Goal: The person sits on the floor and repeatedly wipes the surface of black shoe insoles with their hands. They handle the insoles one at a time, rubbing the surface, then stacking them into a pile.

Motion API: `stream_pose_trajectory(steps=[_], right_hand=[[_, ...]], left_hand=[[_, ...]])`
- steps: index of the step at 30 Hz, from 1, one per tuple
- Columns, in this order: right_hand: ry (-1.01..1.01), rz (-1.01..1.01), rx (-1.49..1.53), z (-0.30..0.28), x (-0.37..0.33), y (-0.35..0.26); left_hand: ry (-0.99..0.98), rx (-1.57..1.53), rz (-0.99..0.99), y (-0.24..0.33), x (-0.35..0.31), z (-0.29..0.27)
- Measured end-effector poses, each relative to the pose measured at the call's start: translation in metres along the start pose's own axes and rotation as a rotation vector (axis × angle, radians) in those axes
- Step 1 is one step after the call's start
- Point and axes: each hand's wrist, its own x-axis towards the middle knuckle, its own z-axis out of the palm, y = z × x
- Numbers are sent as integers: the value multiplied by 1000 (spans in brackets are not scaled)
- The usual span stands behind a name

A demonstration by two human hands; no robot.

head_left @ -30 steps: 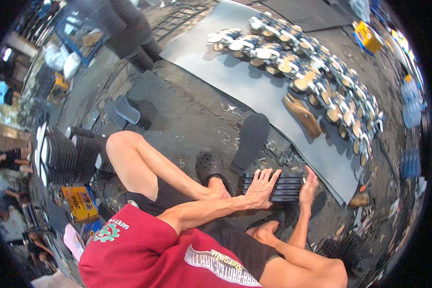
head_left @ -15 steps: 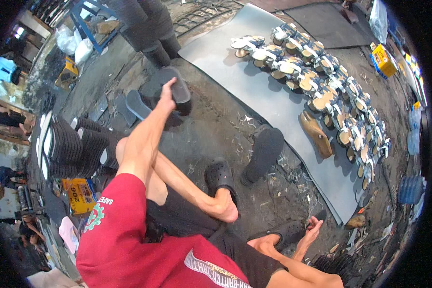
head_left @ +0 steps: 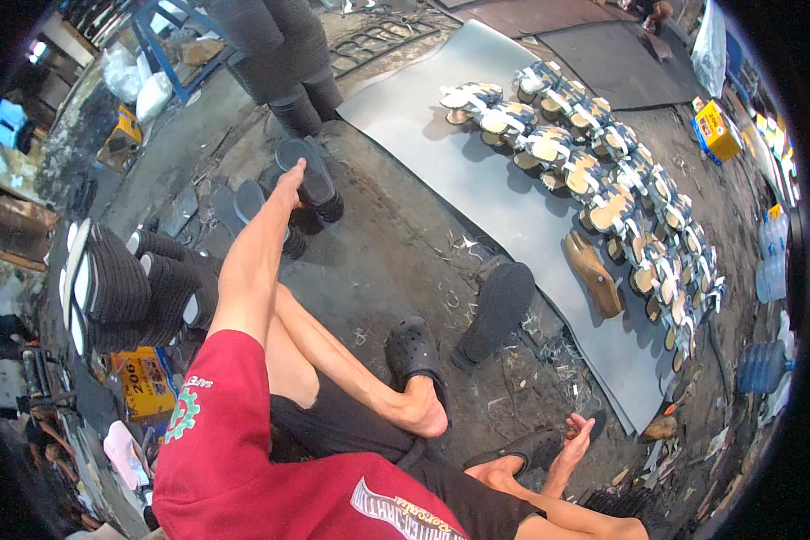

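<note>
Resting at the end of an outstretched arm, the left hand [head_left: 288, 186] meets the near side of a small stack of dark soles [head_left: 319, 183] on the ground, ahead of the person and to the left. Its fingers lie along the edge of the stack, but at this distance they are small and partly hidden, so I cannot tell whether they are closed around it. A grey-topped sole [head_left: 248, 202] with a bluish rim sits just beside the left forearm, and tall dark stacks [head_left: 290, 63] rise behind. The right hand [head_left: 573, 445] is near the black clog [head_left: 536, 447] on the right foot, fingers loosely spread and slightly curled, with nothing visible in its grasp. Between the feet and a large grey sheet [head_left: 414, 81], a single black sole [head_left: 496, 312] lies flat on the dirty floor [head_left: 378, 234]. On the sheet, sandals [head_left: 607, 207] with pale footbeds stand crowded in rows, and a brown wooden shoe last [head_left: 594, 274] lies next to them. More black soles [head_left: 117, 283] are stacked at the far left, with a yellow box [head_left: 144, 385] just below in the view.
</note>
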Motion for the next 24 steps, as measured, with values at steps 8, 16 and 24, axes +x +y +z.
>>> stream_pose_trajectory(steps=[8, 16, 24], right_hand=[[-9, -79, 27, -4, -3, 10], [32, -45, 77, 2, -4, 7], [22, -40, 48, 6, -14, -5]], left_hand=[[996, 130, 406, -5, -55, -76], [-18, -459, -149, -66, -61, -109], [-106, -440, -170, -52, -34, -59]])
